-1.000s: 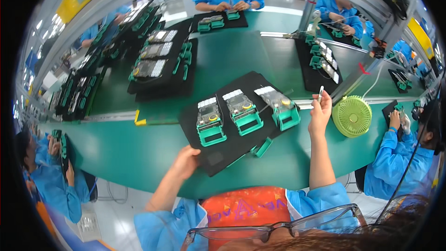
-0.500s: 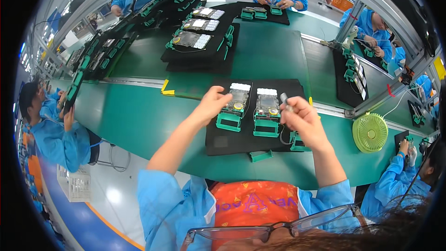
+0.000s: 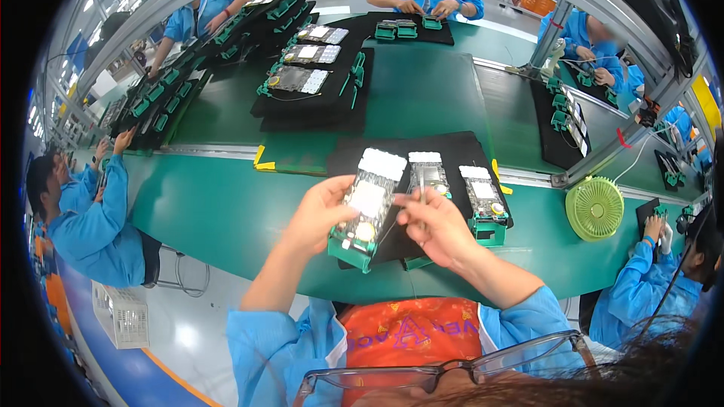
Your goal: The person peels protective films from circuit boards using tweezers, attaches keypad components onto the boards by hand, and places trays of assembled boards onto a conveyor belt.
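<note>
My left hand [image 3: 323, 215] grips a circuit board [image 3: 368, 200] by its left edge and holds it tilted above the black mat. The board has a white pad block at its far end, a white square, a round yellow part and a green plastic frame [image 3: 350, 255] at its near end. My right hand [image 3: 437, 227] is closed around a slim grey metal tool [image 3: 422, 182], its fingertips by the board's right edge. The tool's exact kind does not show. Two more boards, a middle one [image 3: 431, 166] and a right one [image 3: 483, 192], lie on the black mat [image 3: 460, 143].
A green fan [image 3: 596, 209] stands at the right. Stacked black trays [image 3: 279, 109] with boards and green frames lie beyond the yellow-taped edge. A metal post [image 3: 554, 38] rises at the right. Co-workers in blue sit around the green bench [image 3: 219, 196].
My left hand has taken hold of the left board and raised it off the mat, towards me. The right hand has moved left to its edge with the tool. The mat has shifted and turned.
</note>
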{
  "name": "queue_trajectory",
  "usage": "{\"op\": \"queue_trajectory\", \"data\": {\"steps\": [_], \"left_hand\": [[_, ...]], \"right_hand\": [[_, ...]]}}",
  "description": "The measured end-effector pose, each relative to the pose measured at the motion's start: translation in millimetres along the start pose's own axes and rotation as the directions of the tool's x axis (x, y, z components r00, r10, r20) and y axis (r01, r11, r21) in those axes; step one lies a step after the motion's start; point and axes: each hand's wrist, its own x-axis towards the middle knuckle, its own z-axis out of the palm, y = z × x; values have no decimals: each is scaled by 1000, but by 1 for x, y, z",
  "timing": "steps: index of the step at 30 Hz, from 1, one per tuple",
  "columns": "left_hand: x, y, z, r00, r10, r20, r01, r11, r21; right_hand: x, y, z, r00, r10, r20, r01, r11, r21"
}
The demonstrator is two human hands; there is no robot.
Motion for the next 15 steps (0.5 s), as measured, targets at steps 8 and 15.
{"op": "queue_trajectory", "data": {"steps": [8, 15], "left_hand": [[-12, -19, 6, 987, 89, -136, -76, 992, 103], [-8, -21, 45, 915, 371, -160, -329, 913, 241]], "right_hand": [[2, -12, -4, 934, -355, -35, 354, 934, -40], [-20, -18, 8, 894, -442, 79, 406, 721, -561]]}}
